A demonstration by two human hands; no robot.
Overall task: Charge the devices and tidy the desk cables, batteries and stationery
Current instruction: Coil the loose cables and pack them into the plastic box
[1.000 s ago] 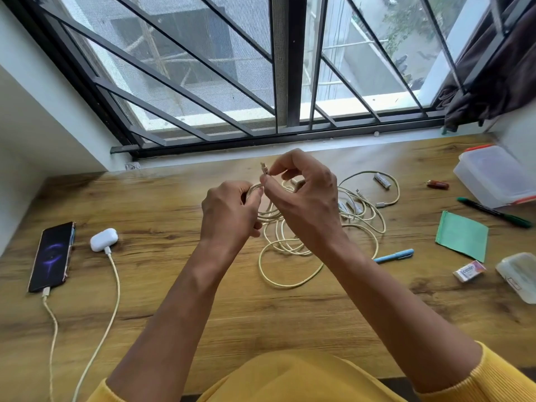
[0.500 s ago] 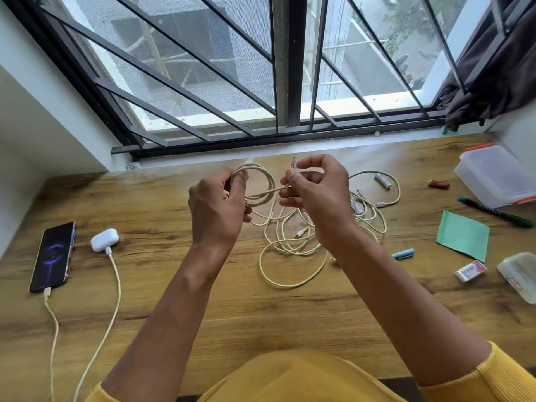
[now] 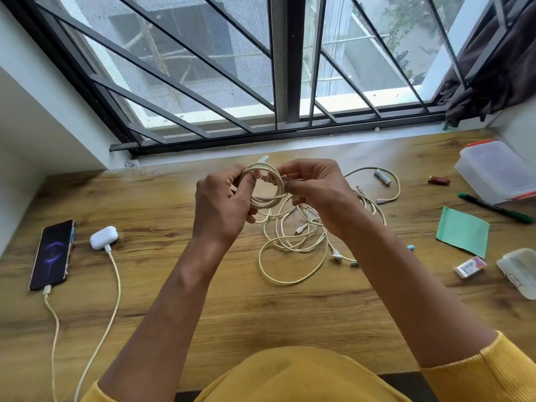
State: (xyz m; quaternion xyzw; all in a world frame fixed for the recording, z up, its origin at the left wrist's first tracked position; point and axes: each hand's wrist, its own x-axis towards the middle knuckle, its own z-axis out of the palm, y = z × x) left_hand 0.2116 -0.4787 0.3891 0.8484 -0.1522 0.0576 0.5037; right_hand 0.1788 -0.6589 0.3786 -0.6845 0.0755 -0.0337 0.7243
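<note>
My left hand grips a small coil of cream cable held above the wooden desk. My right hand pinches the same cable at the coil's right side, near a plug end. Below the hands a loose tangle of cream cables lies on the desk. At the left a phone with a lit screen and a white earbud case each have a cable plugged in. A silver battery and a red battery lie at the back right.
On the right are a clear lidded box, a green pen, a green paper pad, an eraser and a small clear case. A blue pen is mostly hidden by my right forearm. A barred window runs behind the desk.
The cable has been wound into a fuller coil in my left hand. My right hand has brought the free end in against the coil, and both hands have drawn closer together.
</note>
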